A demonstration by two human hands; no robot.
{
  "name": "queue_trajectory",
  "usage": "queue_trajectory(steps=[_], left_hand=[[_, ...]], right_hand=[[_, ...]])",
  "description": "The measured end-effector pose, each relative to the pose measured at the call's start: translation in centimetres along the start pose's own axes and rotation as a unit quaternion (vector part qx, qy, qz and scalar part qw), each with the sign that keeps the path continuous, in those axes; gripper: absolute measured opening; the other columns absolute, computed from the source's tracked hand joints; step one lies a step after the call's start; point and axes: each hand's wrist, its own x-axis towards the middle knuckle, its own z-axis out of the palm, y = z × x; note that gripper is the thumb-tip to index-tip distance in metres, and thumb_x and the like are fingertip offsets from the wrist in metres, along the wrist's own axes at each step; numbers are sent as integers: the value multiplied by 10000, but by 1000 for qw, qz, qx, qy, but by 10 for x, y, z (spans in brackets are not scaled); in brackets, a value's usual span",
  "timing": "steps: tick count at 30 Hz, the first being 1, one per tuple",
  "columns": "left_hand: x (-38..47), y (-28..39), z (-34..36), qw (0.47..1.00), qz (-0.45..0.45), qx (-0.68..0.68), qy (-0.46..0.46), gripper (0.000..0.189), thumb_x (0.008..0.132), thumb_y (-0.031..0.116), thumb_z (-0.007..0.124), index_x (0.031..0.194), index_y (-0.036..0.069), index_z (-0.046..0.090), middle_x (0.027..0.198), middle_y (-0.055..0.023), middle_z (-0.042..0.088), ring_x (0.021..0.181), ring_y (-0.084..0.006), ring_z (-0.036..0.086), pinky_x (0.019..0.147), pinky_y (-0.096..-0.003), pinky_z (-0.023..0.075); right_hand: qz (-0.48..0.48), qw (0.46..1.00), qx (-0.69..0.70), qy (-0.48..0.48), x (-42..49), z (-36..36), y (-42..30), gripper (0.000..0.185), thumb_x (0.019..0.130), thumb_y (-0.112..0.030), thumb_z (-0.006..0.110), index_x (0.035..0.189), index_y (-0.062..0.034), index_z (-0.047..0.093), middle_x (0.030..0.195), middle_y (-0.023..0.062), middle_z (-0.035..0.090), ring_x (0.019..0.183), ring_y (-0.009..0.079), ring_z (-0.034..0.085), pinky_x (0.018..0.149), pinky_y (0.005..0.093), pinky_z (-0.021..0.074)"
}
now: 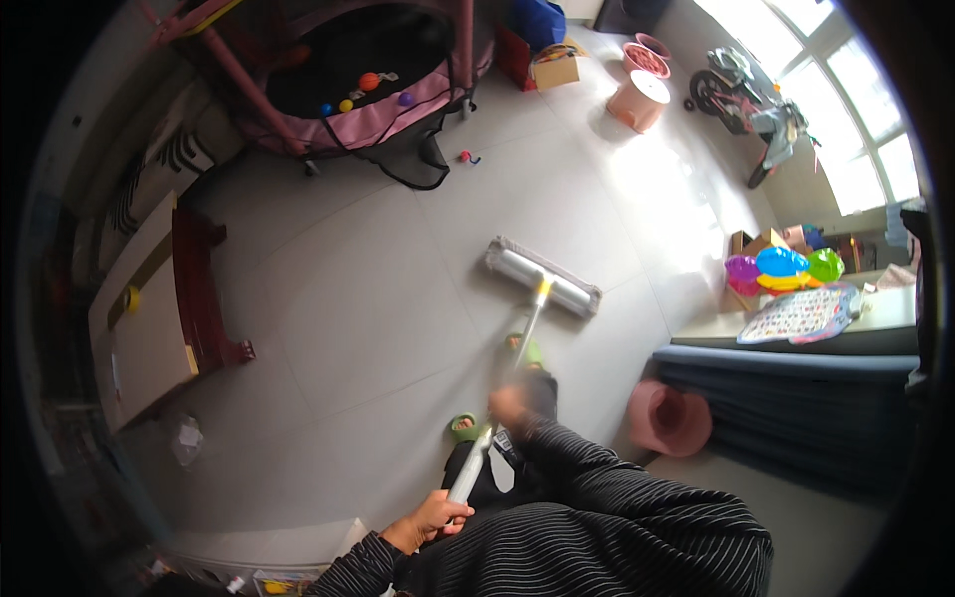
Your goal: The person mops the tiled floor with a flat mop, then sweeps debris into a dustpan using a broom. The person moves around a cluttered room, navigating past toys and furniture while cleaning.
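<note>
A flat mop [543,280] with a wide silver head and a greyish pad lies on the grey tiled floor [358,313], ahead of my feet in green slippers. Its pole slants back towards my body. Near the bottom of the view, my left hand [442,515] is closed around the thick silver upper end of the pole. My right hand [510,404], blurred, grips the pole lower down, between the mop head and my left hand. Both sleeves are black with thin pale stripes.
A pink-framed trampoline [358,130] holding small balls stands at the upper left; a small red toy [466,157] lies nearby. At left is a low table [149,328]. A pink bucket [669,418], a blue-draped bench [783,362], an upturned pink tub [639,101] and a child's bicycle [735,112] stand at right.
</note>
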Motion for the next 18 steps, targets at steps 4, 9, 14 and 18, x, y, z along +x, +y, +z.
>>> queue_trajectory(steps=[4, 9, 14, 18], left_hand=[[34, 42, 28, 997, 41, 66, -9, 129, 692, 10, 586, 688, -6, 458, 536, -49, 445, 359, -108, 402, 304, -232, 320], [113, 165, 79, 988, 109, 111, -7, 149, 701, 15, 577, 705, -10, 430, 506, -51, 414, 333, -104, 383, 283, -244, 265], [199, 275, 147, 988, 145, -13, -51, 152, 727, 39, 546, 649, 31, 416, 491, -27, 391, 315, -90, 334, 291, -241, 205], [227, 305, 152, 975, 124, -173, -57, 175, 743, 61, 539, 634, 67, 403, 494, 5, 371, 325, -61, 298, 312, -209, 197]], right_hand=[[290, 793, 533, 46, 33, -42, 44, 163, 728, -90, 518, 798, 57, 521, 736, 147, 576, 644, 214, 586, 531, 289, 454], [140, 693, 688, 161, 97, -119, 153, 154, 778, -137, 497, 710, 0, 501, 640, 111, 543, 528, 206, 539, 472, 300, 434], [150, 661, 722, 137, 198, -182, 270, 169, 735, -210, 517, 682, -53, 549, 632, 108, 568, 548, 218, 554, 499, 312, 439], [184, 919, 348, 17, 259, -200, 303, 157, 724, -218, 540, 655, -86, 590, 606, 79, 575, 556, 205, 567, 469, 316, 413]])
